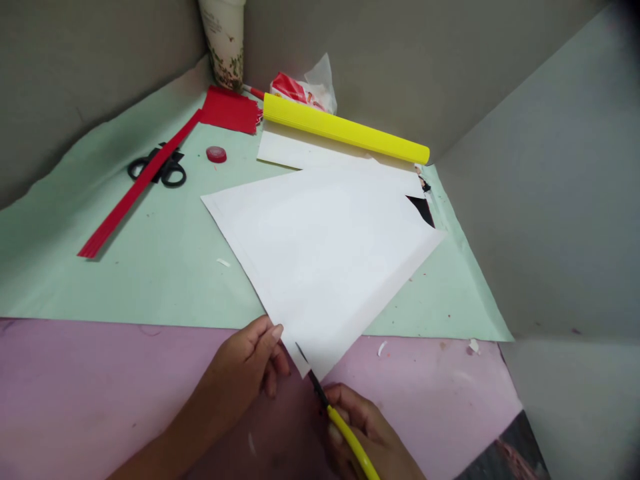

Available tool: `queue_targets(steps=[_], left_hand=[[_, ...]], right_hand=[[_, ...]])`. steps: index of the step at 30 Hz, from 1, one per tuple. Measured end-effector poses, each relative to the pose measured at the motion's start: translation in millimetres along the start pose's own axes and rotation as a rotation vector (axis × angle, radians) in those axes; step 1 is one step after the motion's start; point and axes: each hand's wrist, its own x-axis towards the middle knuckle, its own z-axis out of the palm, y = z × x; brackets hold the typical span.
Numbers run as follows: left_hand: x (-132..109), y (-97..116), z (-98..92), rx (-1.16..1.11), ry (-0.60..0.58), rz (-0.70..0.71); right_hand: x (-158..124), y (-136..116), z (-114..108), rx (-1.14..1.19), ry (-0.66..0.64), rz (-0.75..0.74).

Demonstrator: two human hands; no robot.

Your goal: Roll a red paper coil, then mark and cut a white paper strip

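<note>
A large white sheet of paper (325,247) lies at an angle, its near corner reaching past the green sheet toward me. My left hand (253,353) pinches its lower left edge, thumb on top. In my right hand (360,427) are scissors (345,430) with yellow handles and dark blades. The blades sit in a short cut at the near corner, one blade tip showing above the paper. My right fingers are partly hidden behind the handle.
A yellow roll (345,130) lies at the back, near a patterned cup (225,47) and a red-and-white plastic bag (305,87). A long red strip (145,177) crosses black-handled scissors (174,175). Beside them are red paper (230,110) and a small red roll (216,155). Grey walls enclose the back.
</note>
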Motion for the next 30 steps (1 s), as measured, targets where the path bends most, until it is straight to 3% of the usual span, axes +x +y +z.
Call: queue_targets(steps=[23,30], left_hand=[[-1.5,-1.0,0.0,-0.036,0.0,-0.011],[-1.0,1.9,0.2,-0.037,-0.015,-0.01]], right_hand=[[-4.3,-13.9,7.4,-0.074,0.073,0.031],[-3.8,-8.0,4.5,-0.114,0.034,0.016]])
